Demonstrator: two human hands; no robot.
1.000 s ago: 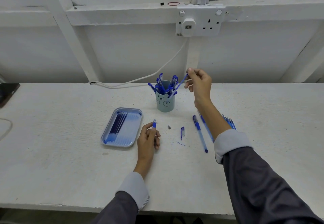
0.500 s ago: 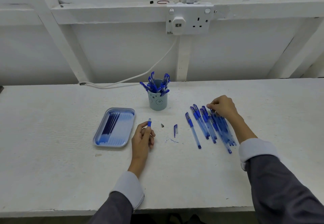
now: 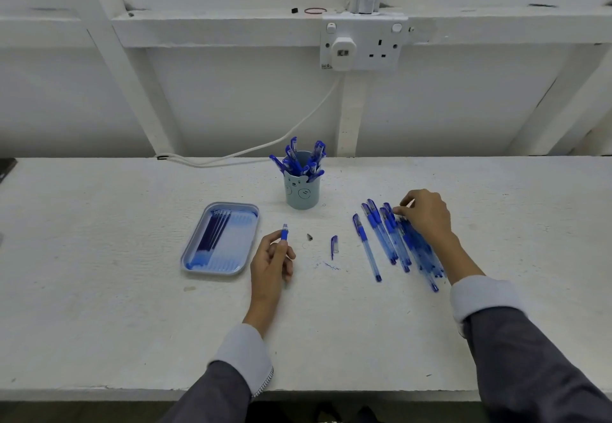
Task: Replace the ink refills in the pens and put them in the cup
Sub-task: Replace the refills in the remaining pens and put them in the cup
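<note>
Left grip (image 3: 271,263) grasps a pen barrel (image 3: 284,232); a cap (image 3: 333,245) and tip (image 3: 309,236) lie on the counter (image 3: 99,290) just right of it. Right grip (image 3: 427,214) rests on the loose pens (image 3: 390,240); grasp cannot be determined. The cup (image 3: 302,191), beyond both, holds many pens. Judged partway: the pile remains.

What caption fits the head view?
Left hand holds a pen part; right hand touches the loose pens near the cup.

Matt, rough white-painted table (image 3: 132,306); glossy blue plastic tray (image 3: 246,258); smooth matt plastic cup (image 3: 303,195); translucent glossy plastic pens (image 3: 390,240); smooth white plastic socket (image 3: 364,42) on the far wall.
</note>
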